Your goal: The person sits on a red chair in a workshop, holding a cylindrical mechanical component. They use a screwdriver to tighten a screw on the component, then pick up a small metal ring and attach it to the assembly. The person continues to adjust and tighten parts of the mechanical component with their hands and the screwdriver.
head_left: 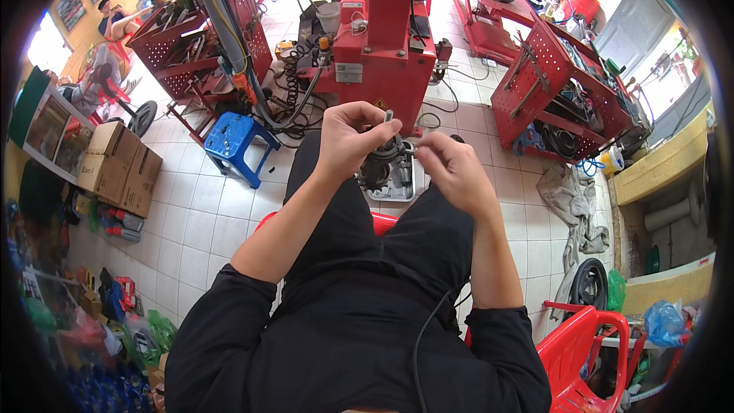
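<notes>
My left hand (350,139) is closed, thumb and forefinger pinched by a short grey metal rod (388,116) that sticks up past the thumb. Below the fingertips is a dark, round-bodied metal machine part (374,171), partly covered by the hand. My right hand (457,170) is closed too, its fingertips together beside a small light metal pin (409,151) at the part's right side. What those fingertips hold is hidden. Between my knees sits a light grey tray (395,196) with metal pieces in it, among them a silver cylinder (403,175).
Ahead stands a red machine base (375,80) with hoses and cables. Red perforated tool carts (527,92) flank it. A blue plastic stool (238,141) is at left, near cardboard boxes (118,168). A red chair (585,352) and grey cloth (573,206) lie at right. Other people sit far left.
</notes>
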The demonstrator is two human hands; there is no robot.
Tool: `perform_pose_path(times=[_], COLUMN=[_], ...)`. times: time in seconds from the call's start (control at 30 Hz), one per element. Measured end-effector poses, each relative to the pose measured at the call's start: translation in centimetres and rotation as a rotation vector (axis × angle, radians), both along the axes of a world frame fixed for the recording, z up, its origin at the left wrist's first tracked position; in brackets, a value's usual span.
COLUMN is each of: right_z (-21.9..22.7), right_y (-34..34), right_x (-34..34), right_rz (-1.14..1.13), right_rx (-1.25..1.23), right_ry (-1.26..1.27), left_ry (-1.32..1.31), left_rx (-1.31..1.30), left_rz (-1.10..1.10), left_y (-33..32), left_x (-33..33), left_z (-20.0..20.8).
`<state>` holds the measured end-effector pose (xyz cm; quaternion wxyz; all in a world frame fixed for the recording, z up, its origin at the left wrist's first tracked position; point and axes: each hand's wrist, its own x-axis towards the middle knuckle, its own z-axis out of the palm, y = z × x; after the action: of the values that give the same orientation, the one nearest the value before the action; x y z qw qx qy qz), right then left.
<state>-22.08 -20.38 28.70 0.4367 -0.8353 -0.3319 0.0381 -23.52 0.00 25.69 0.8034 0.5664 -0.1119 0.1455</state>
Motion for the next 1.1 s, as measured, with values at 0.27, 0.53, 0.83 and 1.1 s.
perform_pose_path(times=[0.27,0.53,0.83,1.1], right_z=[-0.3,-0.5,-1.8,-4.0], right_y=[0.1,1.0,1.5,3.1], right_x=[0.2,-0.3,0.1,-0.3], right_rz=[-0.003,0.011,0.032,0.113], right_rx=[-0.025,0.057,0.049,0.331], right_ry=[-0.045,-0.309,-0.182,-0.062], left_ry=[-0.014,-0.001,-0.011,-0.154], left_rx=[-0.018,-0.023,-0.004,0.014], left_rz=[-0.005,-0.015,0.004,-0.081], left_y=[0.1,0.2,0.4,-0.3], left_x=[0.2,0.2,0.1,-0.3], left_z=[-0.2,-0.3,-0.3,0.2])
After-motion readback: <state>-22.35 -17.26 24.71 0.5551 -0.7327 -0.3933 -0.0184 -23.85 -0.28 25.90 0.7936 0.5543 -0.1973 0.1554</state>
